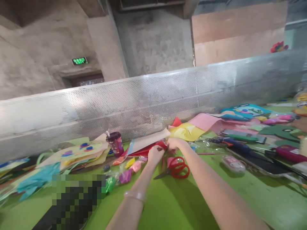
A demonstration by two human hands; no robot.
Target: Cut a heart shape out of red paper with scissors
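My left hand [155,154] is closed in a pinch on the right end of a red sheet [146,150], which could be paper or felt. Close beside it, my right hand [174,144] has its fingers curled together at the same red end; its fingertips are partly hidden. Just below both hands, scissors [182,168] with red handles lie on the green table, blades pointing left. A pale sheet [148,140] lies behind the red one, and yellow sheets [188,131] are beyond my right hand.
Bagged coloured clay [126,175] and a dark cup with a straw [115,143] are to the left. Right of my arm lie a pink rounded case [233,164], a blue glue gun [236,145] and a black tablet-like slab [256,163]. A perforated metal panel [120,105] borders the table's back.
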